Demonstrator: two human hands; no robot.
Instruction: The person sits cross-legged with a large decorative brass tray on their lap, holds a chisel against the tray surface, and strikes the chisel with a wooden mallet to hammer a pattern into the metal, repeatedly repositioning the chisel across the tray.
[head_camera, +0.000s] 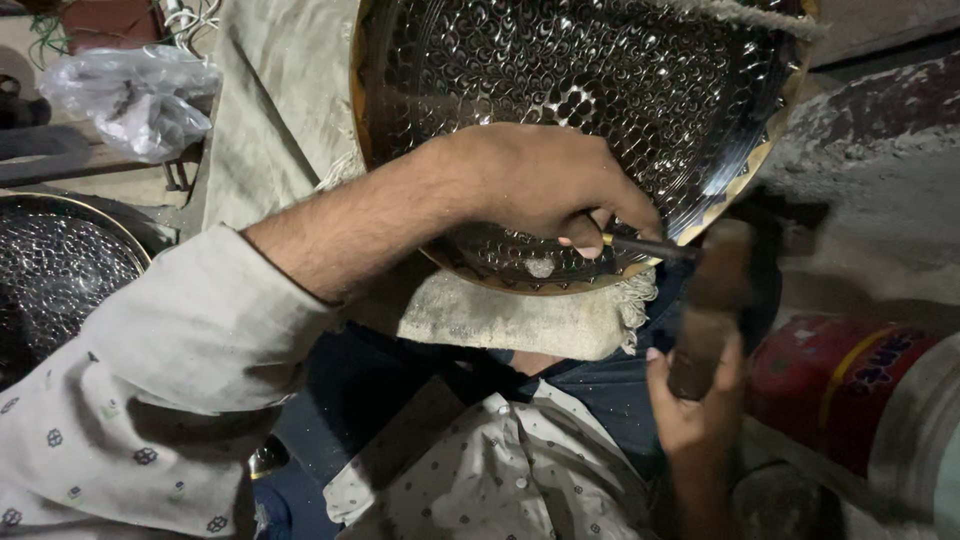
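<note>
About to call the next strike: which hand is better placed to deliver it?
Probably the right hand: it grips the hammer raised beside the punch. The left hand pins that punch against the patterned metal tray.

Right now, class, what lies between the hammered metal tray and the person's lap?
In the head view, a pale fringed cloth lies folded under the lower rim of the hammered metal tray, cushioning it above the lap.

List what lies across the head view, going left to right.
Second hammered dish → clear plastic bag → left hand on the big hammered dish → thin punch → right hand with hammer → red container.
</note>
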